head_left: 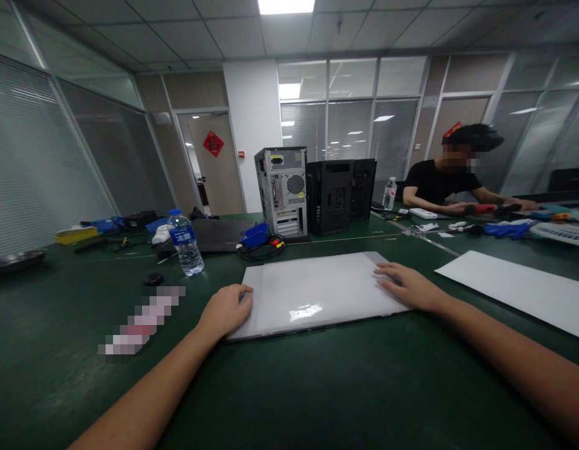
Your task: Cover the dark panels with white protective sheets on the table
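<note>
A flat, glossy white panel (317, 284) with a thin dark edge lies on the green table between my two hands. Light glints off its smooth surface near the front. My left hand (228, 306) is curled at the panel's left edge, thumb and forefinger on its rim; the other fingers are partly hidden. At the opposite side, my right hand (406, 284) lies with fingers apart and stretched over the panel's right edge.
Beyond the panel stand an open computer case (284, 194) and black case parts (336, 197). A water bottle (183, 244) and round black object (153, 279) are left. A white sheet (518, 284) lies right; a person (443, 178) works at the far right.
</note>
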A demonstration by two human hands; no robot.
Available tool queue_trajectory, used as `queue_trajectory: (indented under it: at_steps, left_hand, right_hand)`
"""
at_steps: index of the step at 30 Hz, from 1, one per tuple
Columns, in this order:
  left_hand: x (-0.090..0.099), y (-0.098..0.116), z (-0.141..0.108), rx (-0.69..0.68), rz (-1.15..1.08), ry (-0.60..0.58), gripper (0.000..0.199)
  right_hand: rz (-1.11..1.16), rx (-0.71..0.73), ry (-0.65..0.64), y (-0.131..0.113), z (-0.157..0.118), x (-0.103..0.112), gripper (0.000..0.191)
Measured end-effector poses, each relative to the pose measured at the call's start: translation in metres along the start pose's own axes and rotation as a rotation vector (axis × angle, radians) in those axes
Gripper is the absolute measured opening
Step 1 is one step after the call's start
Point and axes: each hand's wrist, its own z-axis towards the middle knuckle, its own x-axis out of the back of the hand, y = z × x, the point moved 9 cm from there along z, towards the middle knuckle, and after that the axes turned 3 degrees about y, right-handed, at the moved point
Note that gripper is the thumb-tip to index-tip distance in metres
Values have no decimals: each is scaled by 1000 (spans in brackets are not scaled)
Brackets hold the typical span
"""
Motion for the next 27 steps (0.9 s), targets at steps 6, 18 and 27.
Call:
queue_trajectory:
  at_steps: [6,18,27]
  left_hand:
    - [-1,-2,1,-18,-10,45,45]
    - [-2,-12,2,34,8,27,47]
    - [0,-16,1,69,4,42,53]
  right_hand:
    - [-126,-74,43,12,2,6,57]
    - [-39,54,-49,-9,0,-7,60]
    - [-4,93,-82,-24,-3,-10,61]
